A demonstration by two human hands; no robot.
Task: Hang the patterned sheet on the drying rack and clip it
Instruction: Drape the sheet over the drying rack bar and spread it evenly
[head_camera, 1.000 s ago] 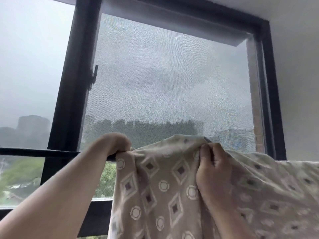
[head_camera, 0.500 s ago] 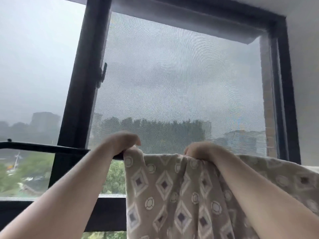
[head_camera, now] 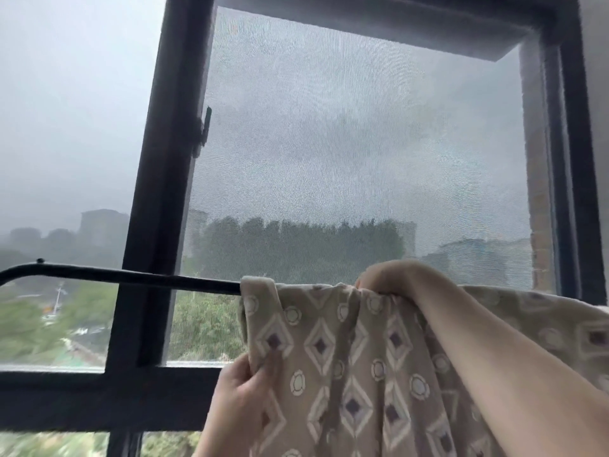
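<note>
A dark window frame [head_camera: 158,206] filled most of the view, w/ a grey mesh screen [head_camera: 346,143] across its right pane. Hazy trees & bldgs showed through it.

Next in size, the patterned sheet [head_camera: 346,357], beige w/ diamonds & rings, hung over the drying rack's black bar [head_camera: 131,278] in front of the window. It draped from about the bar's mid-point off to the right edge of the view & down past the btm edge. Its top fold sat bunched on the bar, and its left edge hung roughly vertical. Left of the sheet the bar ran bare, then curved down at the far left.

The right forearm came in from the btm right, lying across the front of the sheet. The right hand [head_camera: 389,278] sat on top of the bar, fingers curled over & holding the bunched top fold. The fingertips were hidden on the far side, so grip tightness couldn't be told. The left hand [head_camera: 240,400] was lower, well below the bar, thumb & fingers closed narrow in a pinch on the sheet's left edge. It was a bit blurred.

Smaller: a window latch [head_camera: 203,133] on the frame's centre post, at the screen's left side. Smallest: a little knob [head_camera: 40,260] on top of the bar near its left bend.
</note>
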